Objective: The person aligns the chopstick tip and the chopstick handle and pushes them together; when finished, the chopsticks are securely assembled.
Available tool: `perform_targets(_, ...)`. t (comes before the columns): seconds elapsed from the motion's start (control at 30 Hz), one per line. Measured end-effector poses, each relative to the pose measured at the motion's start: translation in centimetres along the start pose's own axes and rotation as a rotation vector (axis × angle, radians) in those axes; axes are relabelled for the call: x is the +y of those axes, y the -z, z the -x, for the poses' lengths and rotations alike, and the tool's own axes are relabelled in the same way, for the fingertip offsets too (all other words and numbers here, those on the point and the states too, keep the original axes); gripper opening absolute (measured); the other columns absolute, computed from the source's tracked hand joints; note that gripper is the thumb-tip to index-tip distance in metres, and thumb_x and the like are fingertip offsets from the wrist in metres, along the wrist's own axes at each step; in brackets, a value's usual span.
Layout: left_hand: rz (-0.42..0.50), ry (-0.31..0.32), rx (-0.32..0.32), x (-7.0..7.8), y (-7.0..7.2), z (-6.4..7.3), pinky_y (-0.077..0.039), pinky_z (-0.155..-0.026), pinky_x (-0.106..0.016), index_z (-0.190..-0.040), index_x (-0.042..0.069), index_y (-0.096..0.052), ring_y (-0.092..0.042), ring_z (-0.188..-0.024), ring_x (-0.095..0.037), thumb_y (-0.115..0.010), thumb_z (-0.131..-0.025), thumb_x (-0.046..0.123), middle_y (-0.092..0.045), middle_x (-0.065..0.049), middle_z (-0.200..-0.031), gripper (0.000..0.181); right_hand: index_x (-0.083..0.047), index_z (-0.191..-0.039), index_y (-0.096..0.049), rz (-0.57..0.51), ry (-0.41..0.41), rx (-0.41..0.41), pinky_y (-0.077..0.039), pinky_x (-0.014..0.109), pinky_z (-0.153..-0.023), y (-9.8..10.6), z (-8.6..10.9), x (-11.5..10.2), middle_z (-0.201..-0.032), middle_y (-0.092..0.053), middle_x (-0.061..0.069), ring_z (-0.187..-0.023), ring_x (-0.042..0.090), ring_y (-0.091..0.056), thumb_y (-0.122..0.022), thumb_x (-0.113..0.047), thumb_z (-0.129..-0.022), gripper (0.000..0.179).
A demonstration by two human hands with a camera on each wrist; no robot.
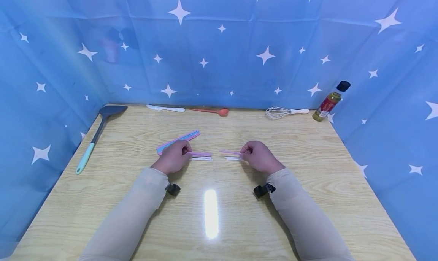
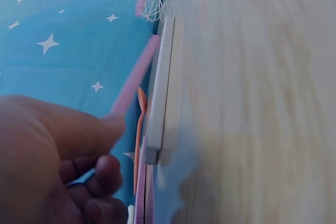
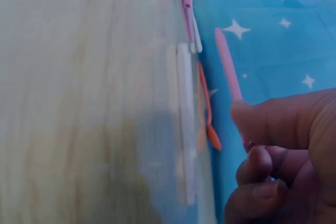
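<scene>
Above mid-table, left: I have the left hand (image 1: 173, 156), back toward the head camera, thumb and bent fingers pinching a pink straw (image 2: 132, 80).
Above mid-table, right: the right hand (image 1: 261, 157) roughly mirrors it, thumb and forefinger gripping a second pink straw (image 3: 228, 64); its lower fingers are curled.
Straw gap: on my head feed the free ends of the two pinched straws face each other, apart.
Forearms: pale sleeves (image 1: 137, 208) enter from the near edge and converge; black wrist cameras (image 1: 173, 189) sit at the cuffs.
White straws: left group (image 1: 202, 159) just beside the left hand, right group (image 1: 234, 158) just beside the right; I cannot count either surely.
Bundle: pink and blue straws (image 1: 188, 136) lie slantwise, partly hidden by the left hand.
Surface: light wood-grain table (image 1: 239, 219), bright elongated reflection (image 1: 211, 213) between the sleeves.
Left edge: dark-headed spatula (image 1: 98, 131), mint handle.
Far edge, left to right: white knife (image 1: 165, 108), orange spoon (image 1: 223, 112), whisk (image 1: 284, 112), black-capped bottle (image 1: 327, 104).
Room: creased blue curtain (image 1: 219, 84) with white four-pointed stars, behind and at both sides.
</scene>
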State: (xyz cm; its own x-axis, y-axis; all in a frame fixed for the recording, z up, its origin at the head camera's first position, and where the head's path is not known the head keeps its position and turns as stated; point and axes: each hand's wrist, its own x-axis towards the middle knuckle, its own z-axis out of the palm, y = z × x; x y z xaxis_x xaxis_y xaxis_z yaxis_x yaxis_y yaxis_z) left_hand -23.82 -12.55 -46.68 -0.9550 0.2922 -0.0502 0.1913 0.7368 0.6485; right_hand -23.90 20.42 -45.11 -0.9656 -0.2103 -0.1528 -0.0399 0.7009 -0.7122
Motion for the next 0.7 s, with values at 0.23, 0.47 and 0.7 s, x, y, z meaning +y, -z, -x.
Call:
perform_targets(0.23, 0.130, -0.051, 0.024, -0.2, -0.1, 0.0, -0.041, -0.070, -0.034, -0.101, 0.013, -0.062, -0.045, -0.071, -0.018, -0.066, -0.105, 0.016, -0.059, -0.003, -0.096, 0.007, -0.008, -0.099, -0.070, -0.056, 0.065, 0.036, -0.042, 0.032, -0.063, -0.2, 0.6, -0.9, -0.084, -0.056, 0.003, -0.067, 0.018, -0.047, -0.070, -0.012, -0.100, 0.004)
perform_targets(0.47, 0.224, -0.075, 0.041, -0.1, 0.0, 0.4, -0.040, -0.067, -0.034, -0.104, 0.012, -0.062, -0.041, -0.065, -0.017, -0.065, -0.105, 0.017, -0.059, -0.005, -0.098, 0.007, -0.007, -0.098, -0.070, -0.056, 0.091, 0.045, -0.041, 0.030, -0.061, -0.4, 0.8, -1.3, -0.082, -0.057, 0.003, -0.066, 0.017, -0.047, -0.070, -0.012, -0.099, 0.005)
perform_targets(0.7, 0.262, -0.099, 0.047, 0.1, 0.2, 0.4, -0.040, -0.069, -0.034, -0.103, 0.011, -0.062, -0.044, -0.069, -0.019, -0.065, -0.105, 0.014, -0.059, -0.005, -0.098, 0.005, -0.006, -0.097, -0.071, -0.075, 0.103, 0.052, -0.039, 0.028, -0.058, -0.3, 0.8, -1.3, -0.080, -0.056, 0.002, -0.063, 0.016, -0.045, -0.070, -0.011, -0.098, 0.005)
